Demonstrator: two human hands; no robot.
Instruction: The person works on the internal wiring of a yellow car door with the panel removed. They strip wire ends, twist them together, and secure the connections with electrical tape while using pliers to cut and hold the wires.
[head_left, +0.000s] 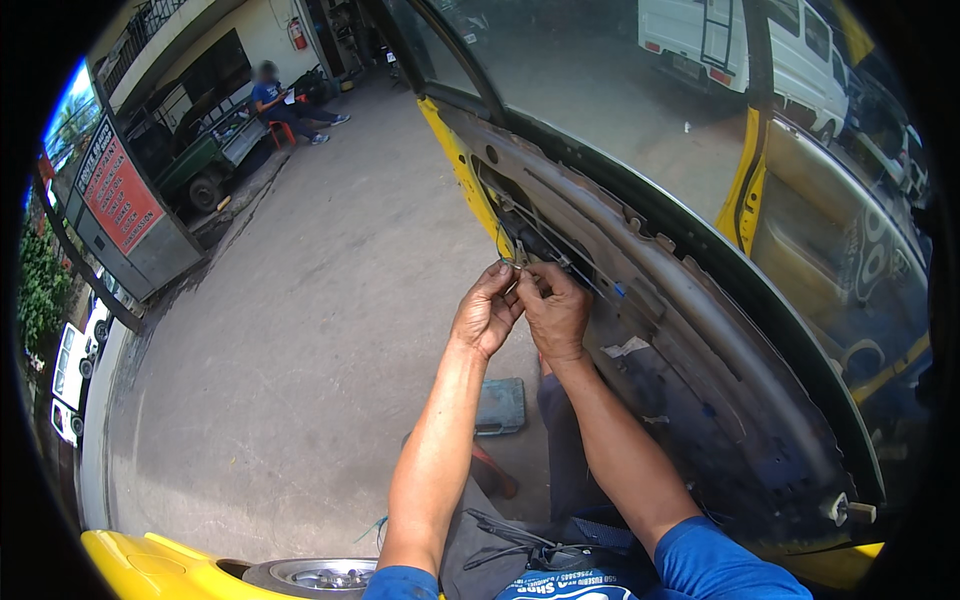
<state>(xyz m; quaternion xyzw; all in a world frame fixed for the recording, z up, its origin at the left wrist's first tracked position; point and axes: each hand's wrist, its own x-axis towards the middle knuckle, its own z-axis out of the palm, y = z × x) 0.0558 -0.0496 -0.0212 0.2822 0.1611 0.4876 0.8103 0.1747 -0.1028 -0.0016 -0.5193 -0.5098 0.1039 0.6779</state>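
Observation:
In front of me, my left hand (pixel 485 312) and my right hand (pixel 557 308) meet with their fingertips pinched together. Between them is a small metal part (pixel 518 257), too small to make out exactly. Both hands are at the near edge of an open car door with its trim off. The door's edge (pixel 462 170) is yellow, and its bare inner panel (pixel 690 340) is dark and dirty. Thin metal rods (pixel 565 248) run along an opening in the panel just beyond my fingers. A blue clip (pixel 620 290) sits on the panel right of my right hand.
A teal case (pixel 501 405) lies on the concrete floor below my forearms. Dark cables (pixel 520 543) rest on my lap. A yellow fender (pixel 150 570) and wheel (pixel 320 577) are at lower left. Farther off, a person (pixel 270 95) sits on a red stool (pixel 281 132).

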